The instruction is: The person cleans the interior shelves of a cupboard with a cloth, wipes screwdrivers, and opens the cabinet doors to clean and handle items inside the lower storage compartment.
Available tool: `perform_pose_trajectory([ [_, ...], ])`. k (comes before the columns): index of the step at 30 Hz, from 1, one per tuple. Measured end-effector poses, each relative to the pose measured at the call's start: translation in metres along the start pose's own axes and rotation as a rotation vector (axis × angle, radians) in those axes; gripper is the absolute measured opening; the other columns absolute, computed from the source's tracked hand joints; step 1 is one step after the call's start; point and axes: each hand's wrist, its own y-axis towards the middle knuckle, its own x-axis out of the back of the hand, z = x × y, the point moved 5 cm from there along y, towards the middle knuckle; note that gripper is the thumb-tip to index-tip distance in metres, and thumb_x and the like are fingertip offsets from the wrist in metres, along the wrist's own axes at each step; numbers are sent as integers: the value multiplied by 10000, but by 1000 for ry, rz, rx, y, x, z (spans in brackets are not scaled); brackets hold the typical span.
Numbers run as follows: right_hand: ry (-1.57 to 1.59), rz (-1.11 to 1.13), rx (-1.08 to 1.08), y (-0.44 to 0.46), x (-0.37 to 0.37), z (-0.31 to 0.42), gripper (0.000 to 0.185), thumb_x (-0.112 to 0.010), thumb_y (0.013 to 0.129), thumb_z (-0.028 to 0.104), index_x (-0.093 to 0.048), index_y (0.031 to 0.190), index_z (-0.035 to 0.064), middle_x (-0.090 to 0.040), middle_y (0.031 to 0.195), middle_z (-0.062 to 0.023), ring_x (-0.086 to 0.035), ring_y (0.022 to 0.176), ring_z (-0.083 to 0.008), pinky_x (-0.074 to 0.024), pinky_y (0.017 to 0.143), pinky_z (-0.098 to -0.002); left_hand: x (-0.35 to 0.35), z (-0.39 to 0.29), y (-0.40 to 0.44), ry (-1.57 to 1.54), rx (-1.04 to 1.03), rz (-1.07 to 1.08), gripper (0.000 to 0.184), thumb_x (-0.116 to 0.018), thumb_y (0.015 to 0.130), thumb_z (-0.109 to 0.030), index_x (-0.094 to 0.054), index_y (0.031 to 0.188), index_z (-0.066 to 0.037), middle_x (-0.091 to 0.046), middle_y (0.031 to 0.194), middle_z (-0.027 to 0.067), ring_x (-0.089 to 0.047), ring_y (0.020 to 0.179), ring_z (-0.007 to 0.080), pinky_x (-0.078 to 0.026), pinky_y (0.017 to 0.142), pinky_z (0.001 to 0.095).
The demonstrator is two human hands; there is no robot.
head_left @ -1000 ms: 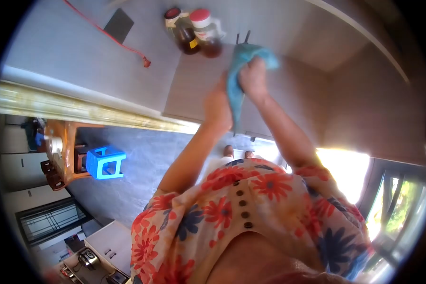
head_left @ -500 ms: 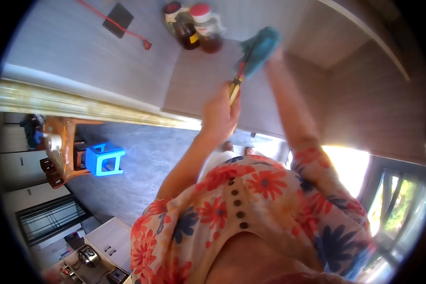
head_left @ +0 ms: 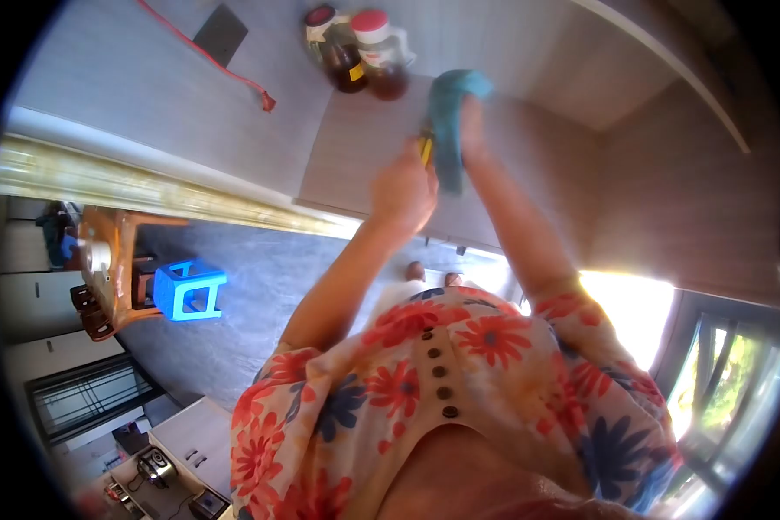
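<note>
My left hand (head_left: 400, 192) is closed around the yellow-and-black handle of a slim tool (head_left: 425, 147). Most of the tool beyond the handle is hidden behind a teal cloth (head_left: 446, 117), so its kind does not show. In my right hand (head_left: 471, 130) the cloth is gripped and lies against the tool, one end hanging down. Both hands are raised over the greyish wood board of a cabinet or shelf (head_left: 355, 156).
Two jars with dark contents, one dark-lidded (head_left: 342, 61) and one red-lidded (head_left: 381, 65), stand behind my hands. A red cord (head_left: 225, 74) with a plug lies at upper left. A blue stool (head_left: 191, 290) and wooden table (head_left: 126, 260) are on the left.
The cloth in my right hand has moved down and left along the tool toward the handle, covering the red part and dark end that showed before. My left hand has barely moved.
</note>
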Motion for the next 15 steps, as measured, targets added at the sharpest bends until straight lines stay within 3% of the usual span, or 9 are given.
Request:
perform_pose_trajectory([
  [3,-203,-348,282,91,16,-114,275,-462,835,269,-594,852,28,-618,836,-157,-597,749,-235,-472,616,-383,2,-2,-7,-108,-46,19,302,-505,825,-134,-434,1099,-28,-582,716,181,-570,624,356,-437,566,419],
  [4,424,22,164,77,22,-87,294,-452,837,305,-578,862,40,-611,817,-157,-592,740,-254,-467,614,-388,2,-4,-18,-133,-123,-8,287,-506,833,-137,-437,1089,-27,-582,702,163,-571,594,331,-436,549,401],
  [5,994,262,-141,56,27,-56,314,-442,838,341,-562,872,53,-605,798,-157,-587,730,-273,-462,612,-394,6,-4,-23,-149,-202,-37,273,-507,841,-140,-440,1080,-26,-582,688,144,-572,563,306,-435,531,383],
  [6,875,252,-68,65,43,-45,346,-479,830,403,-539,908,71,-573,737,-135,-565,680,-245,-476,625,-365,6,6,-19,-347,-156,-1,253,-507,851,-146,-445,1070,-36,-572,687,112,-556,549,252,-422,506,347],
  [9,-111,478,584,19,39,3,392,-520,814,455,-525,908,75,-554,753,-99,-546,666,-203,-480,630,-317,5,25,-6,-893,7,118,201,-508,873,-158,-460,1045,-65,-539,692,26,-497,532,107,-376,449,245],
  [10,145,537,395,3,26,4,370,-537,812,433,-521,912,77,-545,765,-71,-536,672,-179,-474,625,-289,12,25,-1,-1014,64,184,188,-511,876,-158,-464,1038,-74,-525,699,4,-471,542,72,-356,443,214],
  [12,79,348,542,-25,7,13,313,-546,829,363,-504,959,81,-529,824,-24,-522,729,-141,-458,629,-261,11,29,12,-1135,157,231,165,-525,871,-143,-473,1022,-100,-520,726,-10,-449,564,29,-322,443,155],
  [13,39,245,606,-39,-2,17,290,-551,838,328,-496,982,84,-521,854,-1,-515,757,-122,-449,631,-246,7,16,14,-1216,115,151,175,-530,865,-123,-470,1026,-91,-504,707,-19,-440,553,38,-333,440,175],
  [15,319,325,297,-50,-16,28,313,-547,845,347,-488,1012,89,-513,894,-2,-510,790,-124,-458,659,-270,-11,22,21,-996,-52,75,186,-513,868,-92,-453,1042,-71,-465,720,-22,-446,604,61,-369,503,200],
])
